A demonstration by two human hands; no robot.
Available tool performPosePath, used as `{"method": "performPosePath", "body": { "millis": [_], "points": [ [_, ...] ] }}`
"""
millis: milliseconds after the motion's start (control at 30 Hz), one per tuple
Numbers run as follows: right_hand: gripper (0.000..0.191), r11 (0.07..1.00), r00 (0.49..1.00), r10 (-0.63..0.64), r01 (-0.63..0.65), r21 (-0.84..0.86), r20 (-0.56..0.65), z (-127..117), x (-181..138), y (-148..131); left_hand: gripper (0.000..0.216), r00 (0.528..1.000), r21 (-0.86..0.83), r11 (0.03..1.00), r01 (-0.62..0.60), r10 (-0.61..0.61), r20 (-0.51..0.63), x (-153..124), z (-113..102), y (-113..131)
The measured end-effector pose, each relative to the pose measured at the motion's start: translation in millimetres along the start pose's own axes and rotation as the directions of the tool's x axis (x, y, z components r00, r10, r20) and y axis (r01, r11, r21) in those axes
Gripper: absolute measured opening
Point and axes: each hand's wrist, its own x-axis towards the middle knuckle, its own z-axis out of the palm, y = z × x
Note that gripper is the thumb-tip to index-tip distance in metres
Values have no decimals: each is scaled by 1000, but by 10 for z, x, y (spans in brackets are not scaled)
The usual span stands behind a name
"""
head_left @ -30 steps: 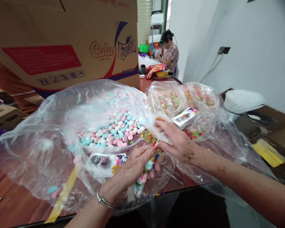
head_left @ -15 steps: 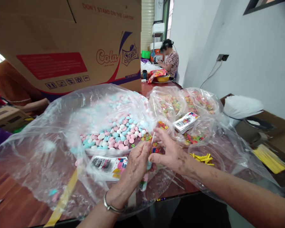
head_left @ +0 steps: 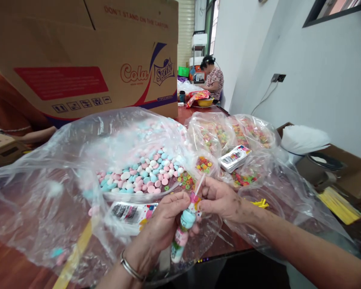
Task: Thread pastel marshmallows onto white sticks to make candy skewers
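Your candy-filled tube (head_left: pixel 179 243) had shifted lower in the frame since half a second before, showing more of its length, and it slanted at lower centre. Your left hand (head_left: pixel 167 212) gripped its upper part between thumb and fingers; your right hand (head_left: pixel 224 199) was curled in at its top beside a thin white strip (head_left: pixel 200 183), though whether it pinched anything couldn't be told. Pastel candies (head_left: pixel 150 172) lay mid-frame under clear plastic (head_left: pixel 108 128), colourful rings (head_left: pixel 186 181) just right of them. Printed sachets (head_left: pixel 132 215) lay left of your hands, yellow strips (head_left: pixel 260 204) right. Cardboard carton (head_left: pixel 78 48) filled the upper left.
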Motion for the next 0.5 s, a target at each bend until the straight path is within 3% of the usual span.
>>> {"method": "performPosePath", "body": {
  "millis": [67, 167, 267, 367, 433, 500],
  "points": [
    [42, 1000, 998, -9, 11, -25, 63, -48, -14, -3, 18, 994, -11, 996, 83, -82, 74, 8, -22, -10],
    [22, 931, 984, -122, 159, -329, 130, -110, -31, -41, 20, 964, -56, 983, 175, -160, 214, 26, -39, -76],
    [23, 653, 908, -326, 418, -631, 264, -143, -51, -106, 38, 918, -73, 968, 239, -201, 341, 31, -59, -143],
    [26, 416, 831, -436, 527, -741, 346, -135, -79, -142, 46, 913, -44, 971, 234, -204, 354, 12, -80, -127],
    [25, 387, 826, -462, 515, -765, 322, -118, -97, -135, 36, 917, -48, 967, 249, -220, 332, -10, -78, -75],
    [22, 450, 860, -443, 457, -767, 253, -109, -107, -113, 29, 915, -37, 962, 272, -246, 320, -29, -60, -21]
  ]
}}
